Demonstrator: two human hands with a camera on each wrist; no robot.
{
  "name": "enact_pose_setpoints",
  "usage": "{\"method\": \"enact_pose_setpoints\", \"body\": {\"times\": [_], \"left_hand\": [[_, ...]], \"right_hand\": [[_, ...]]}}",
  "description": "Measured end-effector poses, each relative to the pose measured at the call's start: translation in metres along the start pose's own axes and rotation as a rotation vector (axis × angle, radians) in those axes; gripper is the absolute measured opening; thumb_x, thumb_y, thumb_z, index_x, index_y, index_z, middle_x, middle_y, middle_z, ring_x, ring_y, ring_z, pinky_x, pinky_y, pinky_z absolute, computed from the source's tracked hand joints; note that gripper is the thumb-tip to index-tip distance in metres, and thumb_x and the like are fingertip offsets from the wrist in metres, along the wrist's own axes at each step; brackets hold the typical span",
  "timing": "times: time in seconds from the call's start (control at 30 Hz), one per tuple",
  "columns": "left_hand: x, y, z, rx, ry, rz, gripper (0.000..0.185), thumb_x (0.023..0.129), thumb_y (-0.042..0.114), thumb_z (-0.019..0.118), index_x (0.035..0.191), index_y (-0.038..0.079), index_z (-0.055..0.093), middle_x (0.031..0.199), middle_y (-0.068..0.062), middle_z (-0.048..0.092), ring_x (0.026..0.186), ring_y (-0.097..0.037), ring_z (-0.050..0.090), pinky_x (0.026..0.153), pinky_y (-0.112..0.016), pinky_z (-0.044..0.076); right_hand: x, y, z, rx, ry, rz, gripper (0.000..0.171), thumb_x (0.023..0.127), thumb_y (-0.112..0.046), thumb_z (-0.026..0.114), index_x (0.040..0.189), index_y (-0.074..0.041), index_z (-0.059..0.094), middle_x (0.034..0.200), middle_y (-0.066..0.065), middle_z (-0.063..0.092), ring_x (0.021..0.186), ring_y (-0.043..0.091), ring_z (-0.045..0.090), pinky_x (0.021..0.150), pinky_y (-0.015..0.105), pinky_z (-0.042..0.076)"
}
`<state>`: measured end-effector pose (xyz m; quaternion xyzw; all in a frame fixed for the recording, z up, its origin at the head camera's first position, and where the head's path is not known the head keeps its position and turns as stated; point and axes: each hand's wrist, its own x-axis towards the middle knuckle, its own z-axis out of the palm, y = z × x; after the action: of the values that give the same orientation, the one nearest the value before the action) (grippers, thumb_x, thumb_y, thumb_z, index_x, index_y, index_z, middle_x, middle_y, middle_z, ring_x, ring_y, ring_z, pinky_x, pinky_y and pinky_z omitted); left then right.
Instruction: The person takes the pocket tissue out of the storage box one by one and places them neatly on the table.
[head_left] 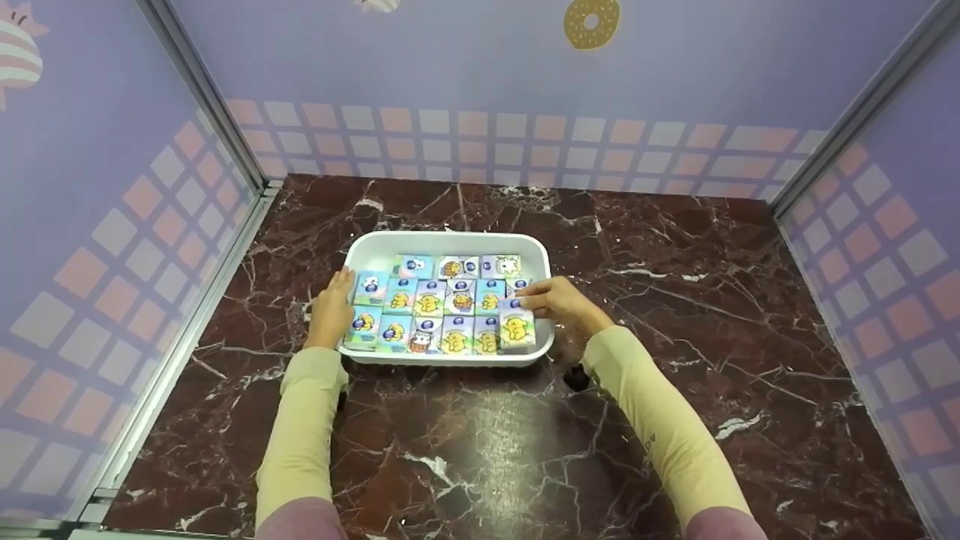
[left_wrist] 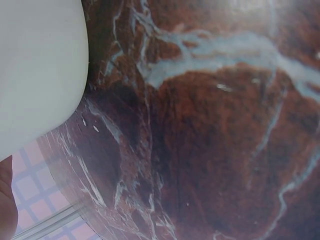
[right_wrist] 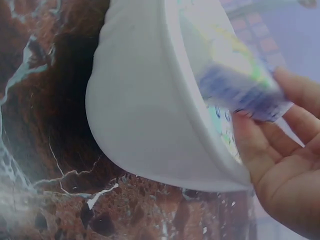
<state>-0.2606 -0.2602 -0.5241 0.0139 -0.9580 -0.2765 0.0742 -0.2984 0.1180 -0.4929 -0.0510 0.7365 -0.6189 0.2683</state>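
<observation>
A white plastic tray (head_left: 450, 360) sits on the marble-patterned table, filled with rows of small cartoon-printed packs (head_left: 429, 301) in blue and lilac. My right hand (head_left: 561, 301) pinches one lilac pack with a yellow character (head_left: 516, 328) between thumb and fingers, tilted over the tray's front right corner. In the right wrist view that pack (right_wrist: 240, 82) is blurred, just inside the tray rim. At the tray's left side, my left hand (head_left: 330, 311) rests against the rim with its fingers extended. Only a sliver of the left hand (left_wrist: 7, 200) shows in the left wrist view.
Dark red marble tabletop (head_left: 480, 442) surrounds the tray. Lilac panels with pink and white squares (head_left: 510, 142) enclose the table at the back, left and right. Metal posts (head_left: 217, 97) stand at the back corners.
</observation>
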Motion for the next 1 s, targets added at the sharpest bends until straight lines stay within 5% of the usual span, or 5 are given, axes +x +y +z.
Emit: {"method": "enact_pose_setpoints", "body": {"times": [0.2, 0.6, 0.73, 1.0], "left_hand": [[0.0, -0.001, 0.0, 0.014, 0.0, 0.002, 0.057, 0.078, -0.012, 0.041, 0.133, -0.002, 0.035, 0.142, -0.017, 0.029, 0.13, -0.034, 0.027, 0.104, -0.051, 0.025], [0.0, -0.001, 0.001, 0.01, 0.02, 0.021, 0.056, 0.077, -0.014, 0.04, 0.132, -0.003, 0.037, 0.14, -0.017, 0.031, 0.129, -0.036, 0.029, 0.101, -0.049, 0.029], [0.001, -0.001, 0.001, 0.008, 0.013, 0.012, 0.057, 0.077, -0.013, 0.041, 0.133, -0.001, 0.037, 0.141, -0.016, 0.03, 0.129, -0.035, 0.028, 0.101, -0.05, 0.029], [0.001, 0.0, 0.0, 0.013, 0.003, -0.003, 0.056, 0.079, -0.012, 0.041, 0.134, -0.001, 0.036, 0.141, -0.016, 0.03, 0.13, -0.035, 0.027, 0.103, -0.05, 0.026]], "right_hand": [[0.0, 0.002, -0.018, 0.289, 0.036, 0.007, 0.017, 0.082, -0.003, 0.056, 0.097, 0.003, 0.059, 0.077, 0.004, 0.066, 0.068, 0.013, 0.063, 0.065, 0.027, 0.053], [-0.006, -0.001, -0.077, 0.419, 0.285, -0.039, 0.011, 0.085, -0.005, 0.053, 0.078, -0.007, 0.062, 0.066, -0.001, 0.061, 0.054, 0.007, 0.055, 0.05, 0.019, 0.047], [-0.006, 0.01, -0.091, 0.368, 0.382, -0.019, 0.007, 0.086, -0.007, 0.053, 0.084, -0.004, 0.059, 0.064, -0.003, 0.059, 0.05, 0.004, 0.05, 0.044, 0.017, 0.042], [0.0, 0.047, -0.101, 0.133, 0.51, 0.042, 0.018, 0.088, -0.006, 0.048, 0.101, 0.004, 0.057, 0.082, -0.004, 0.055, 0.062, 0.004, 0.047, 0.058, 0.017, 0.04]]}}
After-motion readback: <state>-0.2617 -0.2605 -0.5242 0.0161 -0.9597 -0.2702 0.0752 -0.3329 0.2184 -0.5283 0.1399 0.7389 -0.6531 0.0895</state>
